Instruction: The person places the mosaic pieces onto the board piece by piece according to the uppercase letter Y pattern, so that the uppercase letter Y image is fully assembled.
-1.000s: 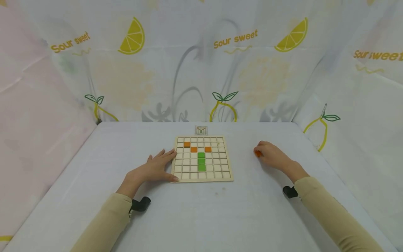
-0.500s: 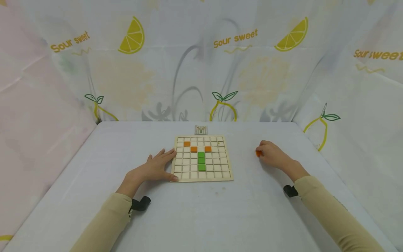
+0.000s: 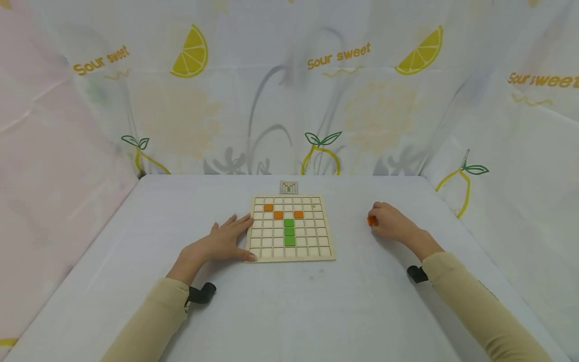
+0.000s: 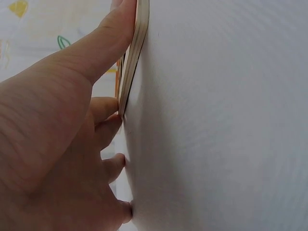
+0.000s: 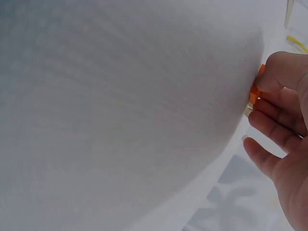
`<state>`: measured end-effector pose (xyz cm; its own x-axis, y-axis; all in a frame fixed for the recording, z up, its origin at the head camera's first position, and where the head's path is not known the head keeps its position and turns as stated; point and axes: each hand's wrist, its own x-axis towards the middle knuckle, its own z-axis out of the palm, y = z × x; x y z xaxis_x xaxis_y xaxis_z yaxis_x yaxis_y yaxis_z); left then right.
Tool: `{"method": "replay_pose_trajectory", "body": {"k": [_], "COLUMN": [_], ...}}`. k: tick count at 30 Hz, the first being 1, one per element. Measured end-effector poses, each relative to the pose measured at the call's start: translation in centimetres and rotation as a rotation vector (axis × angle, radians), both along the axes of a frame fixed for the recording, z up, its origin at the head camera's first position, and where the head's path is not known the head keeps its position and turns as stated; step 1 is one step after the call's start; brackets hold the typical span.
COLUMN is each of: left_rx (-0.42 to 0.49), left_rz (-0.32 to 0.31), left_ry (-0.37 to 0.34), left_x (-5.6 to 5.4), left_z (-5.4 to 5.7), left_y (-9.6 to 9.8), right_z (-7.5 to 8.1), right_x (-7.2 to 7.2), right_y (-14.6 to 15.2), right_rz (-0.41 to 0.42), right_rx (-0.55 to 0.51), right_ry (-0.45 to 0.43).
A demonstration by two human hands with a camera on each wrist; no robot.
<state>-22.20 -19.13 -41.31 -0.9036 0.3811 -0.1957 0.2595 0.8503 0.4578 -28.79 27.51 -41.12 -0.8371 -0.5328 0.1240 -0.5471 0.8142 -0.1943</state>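
A pale wooden grid board [image 3: 331,246] lies flat on the white table. Orange tiles, one of them the upper left tile [image 3: 269,207], and a column of green tiles [image 3: 289,232] sit in its cells. My left hand [image 3: 221,241] is spread at the board's left side, fingertips at the edge and thumb on the near corner. In the left wrist view the thumb and fingers touch the board's edge [image 4: 137,45]. Right of the board, my right hand [image 3: 390,220] pinches an orange tile [image 5: 254,94] just at the tabletop; its fingers partly cover the tile.
Behind the board lies a small card [image 3: 289,187] printed with a coloured grid pattern. White cloth [image 3: 253,100] with lemon prints hangs at the back and sides of the table. A black wrist mount [image 3: 202,293] shows by the left sleeve.
My right hand has shifted very slightly to the right with the orange tile. The left hand and the board stay where they were.
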Motion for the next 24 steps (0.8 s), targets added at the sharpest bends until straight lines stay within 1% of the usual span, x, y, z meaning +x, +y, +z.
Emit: {"method": "replay_pose_trajectory", "body": {"k": [7, 16, 24], "left_rx": [-0.006, 0.002, 0.0], "left_rz": [-0.003, -0.006, -0.007], "left_ry": [0.008, 0.011, 0.016], "left_x": [0.0, -0.01, 0.11], "left_z": [-0.08, 0.02, 0.14], "left_y": [-0.08, -0.03, 0.03], "right_z": [-0.19, 0.03, 0.08], "right_x": [0.06, 0.16, -0.1], "right_y": [0.07, -0.03, -0.27], "right_rz": [-0.001, -0.008, 0.006], "right_rx": [0.008, 0.01, 0.014], "right_ry": [0.017, 0.03, 0.048]}}
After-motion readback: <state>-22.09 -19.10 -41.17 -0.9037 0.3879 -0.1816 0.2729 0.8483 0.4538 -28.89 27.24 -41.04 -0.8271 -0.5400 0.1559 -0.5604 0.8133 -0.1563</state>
